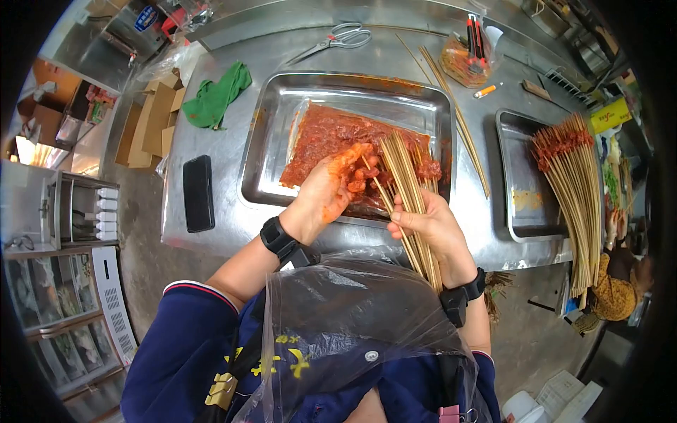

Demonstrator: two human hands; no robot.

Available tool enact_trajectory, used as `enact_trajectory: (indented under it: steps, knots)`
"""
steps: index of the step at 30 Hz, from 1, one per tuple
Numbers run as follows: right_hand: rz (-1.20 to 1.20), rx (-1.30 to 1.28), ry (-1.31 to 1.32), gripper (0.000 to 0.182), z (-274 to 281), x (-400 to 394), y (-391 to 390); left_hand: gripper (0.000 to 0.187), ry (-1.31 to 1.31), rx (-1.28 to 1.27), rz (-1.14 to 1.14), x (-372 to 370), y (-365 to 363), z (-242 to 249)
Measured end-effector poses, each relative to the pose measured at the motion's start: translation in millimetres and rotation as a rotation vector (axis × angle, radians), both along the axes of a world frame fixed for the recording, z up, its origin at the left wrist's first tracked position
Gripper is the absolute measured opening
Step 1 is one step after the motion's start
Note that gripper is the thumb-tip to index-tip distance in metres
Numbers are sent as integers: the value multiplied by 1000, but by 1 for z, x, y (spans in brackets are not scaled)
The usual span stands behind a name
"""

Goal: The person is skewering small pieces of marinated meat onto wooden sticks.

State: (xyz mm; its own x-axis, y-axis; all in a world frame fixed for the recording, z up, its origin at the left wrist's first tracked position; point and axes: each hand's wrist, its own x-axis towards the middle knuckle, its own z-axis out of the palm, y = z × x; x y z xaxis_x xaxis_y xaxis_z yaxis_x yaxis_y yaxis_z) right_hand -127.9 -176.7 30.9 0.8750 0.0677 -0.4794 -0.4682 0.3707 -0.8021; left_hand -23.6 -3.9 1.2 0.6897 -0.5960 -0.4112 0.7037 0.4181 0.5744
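Head view: left hand (330,189) pinching marinated meat (331,137) over steel tray (264,141), right hand (431,227) clutching bamboo skewers (409,190).

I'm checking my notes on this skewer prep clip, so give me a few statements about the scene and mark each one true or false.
1. The right hand holds a bundle of bamboo skewers. True.
2. The left hand is clean and rests on the black phone. False: it is smeared with red sauce and handles pieces of marinated meat in the steel tray; the phone lies apart on the table.
3. Finished meat skewers lie on a second tray to the right. True.
4. The scissors lie inside the meat tray. False: they lie on the table beyond it.
5. A green cloth lies left of the meat tray. True.
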Motion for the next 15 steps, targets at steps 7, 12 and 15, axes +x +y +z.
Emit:
enact_trajectory:
  steps: [7,12,15]
  knots:
    - [-27,32,8,19,0,-1,-2,25,-76,113,-34,-2,-1,11]
    - [-28,20,8,19,-1,0,-1,23,-239,204,-77,0,5,8]
    - [-18,18,8,20,-1,0,-1,21,-243,218,-36,-2,0,9]
